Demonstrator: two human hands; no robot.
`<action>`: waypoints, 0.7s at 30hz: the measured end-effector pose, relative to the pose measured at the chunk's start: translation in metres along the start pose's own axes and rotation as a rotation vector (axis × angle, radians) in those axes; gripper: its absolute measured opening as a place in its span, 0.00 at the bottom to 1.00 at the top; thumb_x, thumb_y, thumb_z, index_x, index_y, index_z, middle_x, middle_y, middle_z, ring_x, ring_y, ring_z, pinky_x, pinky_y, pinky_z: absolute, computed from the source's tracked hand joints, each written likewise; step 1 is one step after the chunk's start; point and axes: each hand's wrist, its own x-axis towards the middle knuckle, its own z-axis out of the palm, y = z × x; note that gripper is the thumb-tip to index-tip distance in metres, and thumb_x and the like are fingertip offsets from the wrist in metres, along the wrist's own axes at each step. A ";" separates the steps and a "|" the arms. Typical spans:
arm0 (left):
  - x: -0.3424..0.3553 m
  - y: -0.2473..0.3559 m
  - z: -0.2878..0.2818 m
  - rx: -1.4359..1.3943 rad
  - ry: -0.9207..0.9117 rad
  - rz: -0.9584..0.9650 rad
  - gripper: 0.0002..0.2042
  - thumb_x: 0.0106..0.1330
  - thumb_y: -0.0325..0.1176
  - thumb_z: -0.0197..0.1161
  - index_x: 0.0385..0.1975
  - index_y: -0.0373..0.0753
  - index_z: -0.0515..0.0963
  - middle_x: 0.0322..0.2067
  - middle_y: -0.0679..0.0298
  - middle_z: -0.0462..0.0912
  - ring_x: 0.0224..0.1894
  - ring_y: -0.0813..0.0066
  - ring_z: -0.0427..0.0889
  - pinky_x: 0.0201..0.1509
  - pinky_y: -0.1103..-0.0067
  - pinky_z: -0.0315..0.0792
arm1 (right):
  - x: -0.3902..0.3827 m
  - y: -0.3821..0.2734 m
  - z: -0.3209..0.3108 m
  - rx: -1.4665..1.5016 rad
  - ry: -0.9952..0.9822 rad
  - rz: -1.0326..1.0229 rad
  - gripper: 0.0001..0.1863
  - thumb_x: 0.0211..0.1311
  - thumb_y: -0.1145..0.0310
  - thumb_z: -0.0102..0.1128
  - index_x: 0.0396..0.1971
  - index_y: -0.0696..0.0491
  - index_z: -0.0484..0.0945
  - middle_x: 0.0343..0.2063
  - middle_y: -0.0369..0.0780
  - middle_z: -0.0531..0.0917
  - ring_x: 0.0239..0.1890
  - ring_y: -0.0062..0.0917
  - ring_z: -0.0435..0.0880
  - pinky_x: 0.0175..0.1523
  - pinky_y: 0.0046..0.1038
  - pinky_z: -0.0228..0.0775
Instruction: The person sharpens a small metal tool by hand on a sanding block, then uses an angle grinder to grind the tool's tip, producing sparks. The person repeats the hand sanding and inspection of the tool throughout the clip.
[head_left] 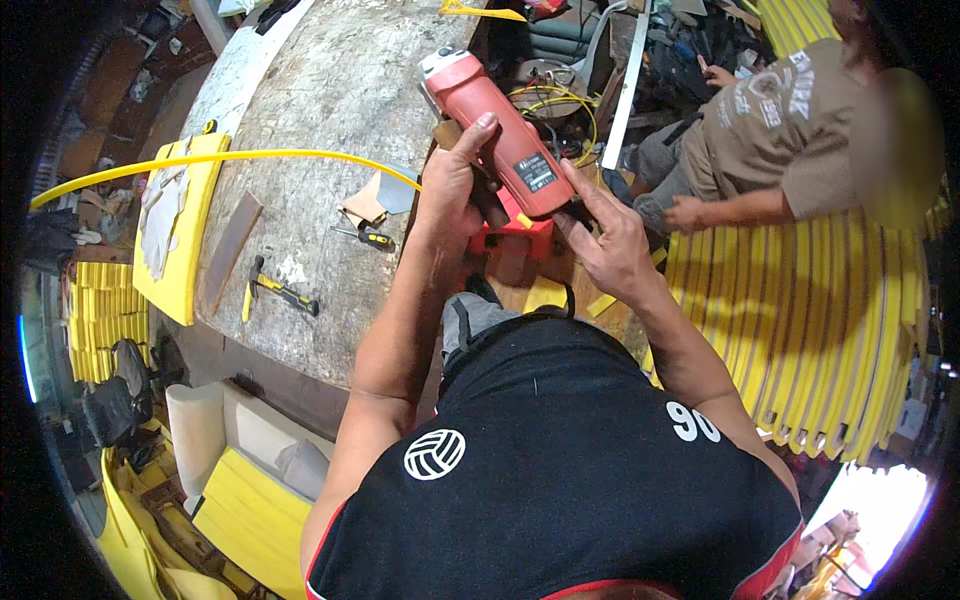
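Left hand (450, 185) clamped around the red tool (503, 135); right hand (615, 245) at its lower end, hold unclear. Tool raised near the table's (320, 100) edge; handling appears unfinished, tool not set down.

1 hammer (292, 296), probably 1 sofa (250, 420).

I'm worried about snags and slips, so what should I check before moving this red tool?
1. Left hand around the red tool: ok, the fingers wrap its body.
2. Right hand firmly gripping: cannot tell; it is at the tool's lower end, its underside hidden.
3. Yellow hose free of the tool: cannot tell; it goes out of view by the left hand.
4. Screwdriver and hammer put away: not ok, both lie loose on the workbench.
5. Other person not touching the tool: ok.
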 end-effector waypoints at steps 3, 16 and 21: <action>-0.013 -0.007 0.016 0.028 0.050 -0.022 0.22 0.65 0.42 0.65 0.52 0.34 0.73 0.45 0.55 0.84 0.42 0.66 0.86 0.46 0.72 0.83 | -0.019 0.001 -0.014 0.019 0.015 0.007 0.31 0.63 0.72 0.63 0.67 0.54 0.68 0.56 0.53 0.79 0.59 0.39 0.79 0.62 0.33 0.69; -0.082 -0.075 0.050 -0.012 0.183 -0.128 0.17 0.65 0.44 0.67 0.45 0.39 0.76 0.29 0.65 0.83 0.24 0.79 0.81 0.26 0.83 0.74 | -0.093 -0.004 -0.046 -0.205 -0.010 -0.161 0.38 0.51 0.67 0.71 0.65 0.54 0.68 0.48 0.52 0.81 0.50 0.47 0.82 0.57 0.39 0.74; -0.104 -0.092 0.042 0.010 0.144 -0.118 0.17 0.67 0.44 0.64 0.45 0.36 0.78 0.34 0.61 0.87 0.30 0.74 0.86 0.30 0.77 0.81 | -0.121 0.003 -0.038 -0.264 -0.099 -0.138 0.41 0.50 0.67 0.72 0.66 0.58 0.66 0.46 0.53 0.81 0.46 0.47 0.83 0.51 0.41 0.75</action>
